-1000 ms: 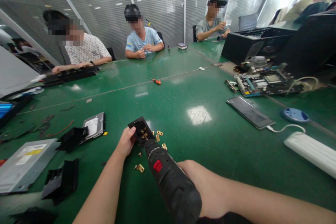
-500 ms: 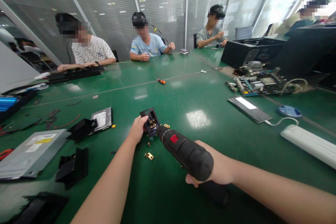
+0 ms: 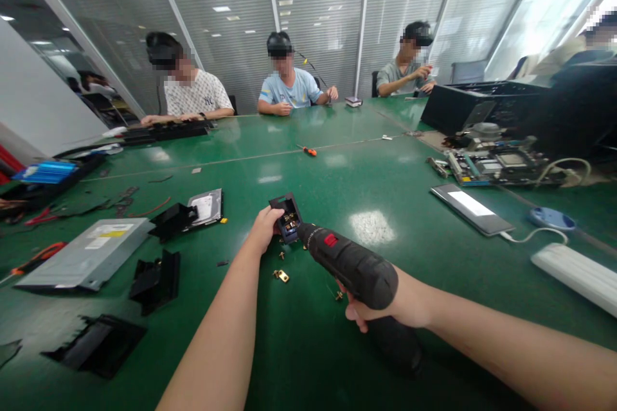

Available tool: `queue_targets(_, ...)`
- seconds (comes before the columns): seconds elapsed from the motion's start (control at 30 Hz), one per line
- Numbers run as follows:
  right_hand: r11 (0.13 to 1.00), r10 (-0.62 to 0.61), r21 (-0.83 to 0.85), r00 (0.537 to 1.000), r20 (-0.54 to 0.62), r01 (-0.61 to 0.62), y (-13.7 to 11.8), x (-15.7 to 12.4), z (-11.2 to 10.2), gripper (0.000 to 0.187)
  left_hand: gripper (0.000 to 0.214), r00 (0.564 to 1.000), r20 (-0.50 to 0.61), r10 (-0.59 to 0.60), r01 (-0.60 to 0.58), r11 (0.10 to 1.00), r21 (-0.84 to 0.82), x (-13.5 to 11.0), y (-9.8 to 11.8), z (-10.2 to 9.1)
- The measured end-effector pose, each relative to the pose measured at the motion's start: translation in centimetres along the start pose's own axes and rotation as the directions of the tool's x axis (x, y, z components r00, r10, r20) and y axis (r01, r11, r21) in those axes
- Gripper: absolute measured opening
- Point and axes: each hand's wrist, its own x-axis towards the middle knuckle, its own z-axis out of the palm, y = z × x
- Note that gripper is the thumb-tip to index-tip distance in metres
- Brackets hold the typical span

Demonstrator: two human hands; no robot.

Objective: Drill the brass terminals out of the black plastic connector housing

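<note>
My left hand point(image 3: 264, 231) grips the left side of a small black plastic housing point(image 3: 288, 216) with brass terminals inside, tilted up off the green table point(image 3: 337, 192). Wrapped round the handle of a black electric screwdriver point(image 3: 349, 263) with a red label is my right hand point(image 3: 385, 305). The tool's tip points into the housing. Loose brass pieces point(image 3: 280, 275) lie on the table just below the housing.
At left lie a grey optical drive point(image 3: 87, 253), a hard disk point(image 3: 207, 207) and black plastic parts point(image 3: 157, 276). A phone point(image 3: 471, 207), a circuit board point(image 3: 496, 164), a white power strip point(image 3: 576, 273) and a black case point(image 3: 482, 103) are at right. Three people sit at the far side; an orange screwdriver point(image 3: 308, 151) lies mid-table.
The view has swung to the left and tilted up a little. The screwdriver has lowered to a flatter angle with its tip still at the housing. Both hands keep their grip.
</note>
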Motion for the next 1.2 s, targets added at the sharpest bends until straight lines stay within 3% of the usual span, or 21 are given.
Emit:
queue_targets(0.23, 1.000, 0.006, 0.017, 1.000, 0.027, -0.007, 0.0, 0.1, 0.4, 0.028, 0.046, 0.981, 0.187, -0.042, 0.041, 0.999, 0.012, 0.7, 0.3, -0.7)
queue_targets(0.5, 1.000, 0.004, 0.019, 1.000, 0.014, -0.005, 0.3, 0.2, 0.1, 0.026, 0.049, 0.986, 0.166, -0.020, 0.014, 0.999, 0.039, 0.5, 0.5, -0.6)
queue_targets(0.87, 0.995, 0.045, -0.092, 0.999, -0.013, -0.046, -1.5, -0.5, 0.8, 0.022, 0.047, 0.984, 0.179, -0.025, 0.018, 0.999, 0.041, 0.0, 0.8, -0.6)
queue_targets(1.07, 0.986, -0.098, -0.130, 0.995, 0.025, 0.100, -1.6, -0.3, 1.0, 0.025, 0.043, 0.987, 0.158, -0.028, 0.025, 0.999, 0.022, -0.1, 0.6, -0.6)
queue_targets(1.2, 0.988, -0.081, -0.130, 0.996, 0.027, 0.083, -1.8, -0.3, 1.3, 0.028, 0.037, 0.997, 0.080, 0.019, -0.020, 1.000, 0.006, -0.4, 0.6, -0.1)
